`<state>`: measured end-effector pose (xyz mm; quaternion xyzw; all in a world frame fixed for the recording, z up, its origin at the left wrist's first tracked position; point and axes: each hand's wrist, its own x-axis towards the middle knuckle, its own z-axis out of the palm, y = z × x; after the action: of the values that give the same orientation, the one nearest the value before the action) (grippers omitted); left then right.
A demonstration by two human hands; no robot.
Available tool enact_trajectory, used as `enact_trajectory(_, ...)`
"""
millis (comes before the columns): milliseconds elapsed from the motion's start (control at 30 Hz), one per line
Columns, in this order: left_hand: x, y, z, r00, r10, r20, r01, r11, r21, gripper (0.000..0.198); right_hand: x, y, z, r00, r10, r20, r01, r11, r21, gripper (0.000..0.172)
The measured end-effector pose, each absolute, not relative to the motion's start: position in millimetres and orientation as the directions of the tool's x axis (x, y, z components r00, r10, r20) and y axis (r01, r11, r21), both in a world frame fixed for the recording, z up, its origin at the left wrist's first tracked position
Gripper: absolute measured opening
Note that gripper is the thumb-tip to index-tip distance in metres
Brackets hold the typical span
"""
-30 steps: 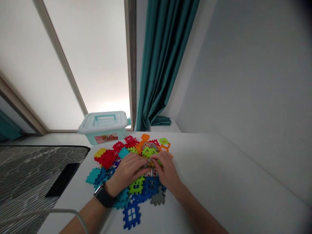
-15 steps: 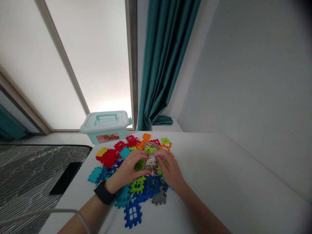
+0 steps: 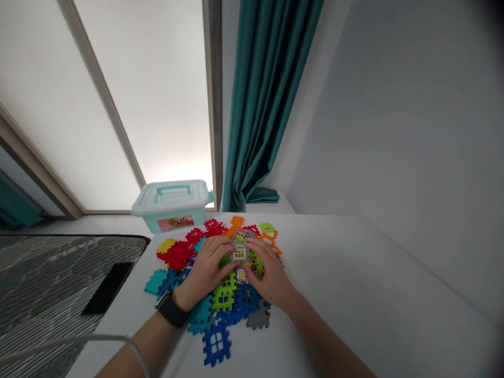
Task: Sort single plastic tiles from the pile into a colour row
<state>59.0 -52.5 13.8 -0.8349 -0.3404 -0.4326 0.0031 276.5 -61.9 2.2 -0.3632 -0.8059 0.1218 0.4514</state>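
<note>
Teal curtain [image 3: 268, 105] folds hang beyond a white table [image 3: 334, 294], where a gray piece [image 3: 239, 252] with a white window sits over a heap of colorful notched pieces [image 3: 223, 298]. Left hand [image 3: 210, 268] and right hand [image 3: 271, 273] grasp its opposite sides between fingers and thumbs. Its window faces up toward the person, arched end pointing away; its outline looks too nearly square to tell a long axis.
</note>
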Motion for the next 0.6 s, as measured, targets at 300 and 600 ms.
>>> enact_trajectory(300,61.4,-51.3,13.0,0.377,0.574,0.727,0.55,-0.77,0.323,0.022,276.3,-58.1,-4.4,-0.306,0.657,0.689,0.546,0.714,-0.439,0.041)
enact_trajectory(600,57.2,-50.9,16.3,0.405,0.591,0.698,0.557,-0.765,0.325,0.052,276.7,-57.1,-3.3,-0.263,0.623,0.737,0.556,0.722,-0.411,0.037)
